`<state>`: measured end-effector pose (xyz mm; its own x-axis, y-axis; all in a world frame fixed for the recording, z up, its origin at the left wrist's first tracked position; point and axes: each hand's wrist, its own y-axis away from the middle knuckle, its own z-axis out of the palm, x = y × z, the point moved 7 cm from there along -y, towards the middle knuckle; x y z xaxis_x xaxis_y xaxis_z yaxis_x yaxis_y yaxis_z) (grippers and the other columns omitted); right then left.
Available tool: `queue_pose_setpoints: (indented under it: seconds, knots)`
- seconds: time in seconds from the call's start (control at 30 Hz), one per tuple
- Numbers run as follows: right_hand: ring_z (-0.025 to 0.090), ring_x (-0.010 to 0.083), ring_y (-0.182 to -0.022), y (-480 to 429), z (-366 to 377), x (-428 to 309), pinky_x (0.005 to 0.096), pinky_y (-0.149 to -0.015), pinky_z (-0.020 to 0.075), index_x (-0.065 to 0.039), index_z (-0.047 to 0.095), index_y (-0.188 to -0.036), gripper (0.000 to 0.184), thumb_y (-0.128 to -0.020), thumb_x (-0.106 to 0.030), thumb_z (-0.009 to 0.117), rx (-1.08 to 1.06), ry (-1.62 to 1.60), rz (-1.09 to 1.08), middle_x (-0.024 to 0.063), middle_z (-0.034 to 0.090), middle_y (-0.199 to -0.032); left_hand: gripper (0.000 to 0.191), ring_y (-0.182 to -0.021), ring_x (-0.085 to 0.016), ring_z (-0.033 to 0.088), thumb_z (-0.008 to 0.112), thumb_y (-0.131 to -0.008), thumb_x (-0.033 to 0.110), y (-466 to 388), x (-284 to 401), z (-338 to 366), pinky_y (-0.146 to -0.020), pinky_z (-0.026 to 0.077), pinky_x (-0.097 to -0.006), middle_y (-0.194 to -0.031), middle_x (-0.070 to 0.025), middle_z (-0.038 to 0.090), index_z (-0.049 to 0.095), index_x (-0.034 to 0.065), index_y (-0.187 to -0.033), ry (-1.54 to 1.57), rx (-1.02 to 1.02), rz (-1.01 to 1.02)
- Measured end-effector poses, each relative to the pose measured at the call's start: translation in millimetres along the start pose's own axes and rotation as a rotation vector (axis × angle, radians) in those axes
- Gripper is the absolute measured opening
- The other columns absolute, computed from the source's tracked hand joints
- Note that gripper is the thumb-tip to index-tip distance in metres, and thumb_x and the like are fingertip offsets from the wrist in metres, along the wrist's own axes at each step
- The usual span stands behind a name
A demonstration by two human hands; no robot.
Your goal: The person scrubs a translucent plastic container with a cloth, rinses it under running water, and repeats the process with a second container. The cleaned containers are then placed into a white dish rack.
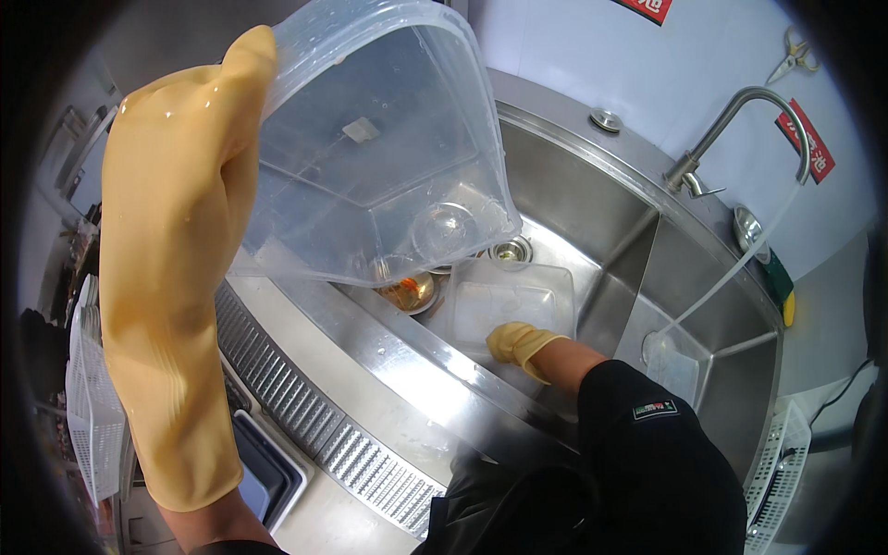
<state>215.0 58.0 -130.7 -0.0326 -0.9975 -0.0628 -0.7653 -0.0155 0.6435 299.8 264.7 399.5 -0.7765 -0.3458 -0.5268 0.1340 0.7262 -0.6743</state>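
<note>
My left hand (184, 173), in a long yellow rubber glove, holds a large clear plastic tub (361, 170) by its rim, raised over the near side of the sink and tilted. Drops of water and a small pale scrap sit on the tub. Lower down, inside the steel sink basin (555, 180), my right hand (520, 347) in a yellow glove has its fingers curled at the near edge of a translucent plastic container (510, 298). Part of its fingertips is hidden. Beside that container, a metal bowl (409, 291) with orange-red bits shows below the tub.
Water runs from a curved faucet (735, 111) into the right basin (735, 388), where a translucent container (669, 368) lies. A sink strainer (605, 120) rests on the back ledge. A drain grate (277, 374) borders the sink. White plastic baskets (97, 395) stand far left.
</note>
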Motion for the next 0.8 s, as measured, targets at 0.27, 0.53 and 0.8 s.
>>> queue_pose_setpoints:
  seconds: [0.27,0.53,0.8]
  knots:
    - [0.065,0.0187,-0.071,112.4,-138.2,56.0,0.0320,-0.066,0.0495,-0.003,0.070,-0.082,0.018,-0.090,-0.005,0.054,-0.100,-0.769,-0.098,0.0100,0.070,-0.078,0.038,-0.053,-0.026,0.048,0.069,-0.078,-0.013,-25.7,2.6,-19.9,-0.052,0.040,-0.0339,-0.065,-0.0131,0.046,0.064,-0.0012,-0.114,0.066,0.217,0.113]
    - [0.070,0.0261,-0.096,314.2,-211.9,121.3,0.0386,-0.090,0.0560,0.004,0.065,-0.116,0.028,-0.098,-0.017,0.062,0.519,-1.843,-0.533,0.0169,0.070,-0.106,0.035,-0.084,-0.028,0.065,0.067,-0.090,-0.003,-75.3,-16.3,-50.5,-0.076,0.052,-0.0336,-0.093,-0.0153,0.067,0.066,0.0051,-0.124,-0.112,0.267,-0.100]
    - [0.060,0.0362,-0.115,426.0,-143.3,181.7,0.0442,-0.108,0.0463,0.008,0.056,-0.125,0.032,-0.100,-0.012,0.054,1.053,-2.334,-0.896,0.0216,0.061,-0.121,0.037,-0.083,-0.026,0.064,0.065,-0.093,-0.001,-129.7,1.1,-43.7,-0.076,0.052,-0.0333,-0.091,-0.0126,0.065,0.063,0.0079,-0.129,-0.026,0.305,-0.098]
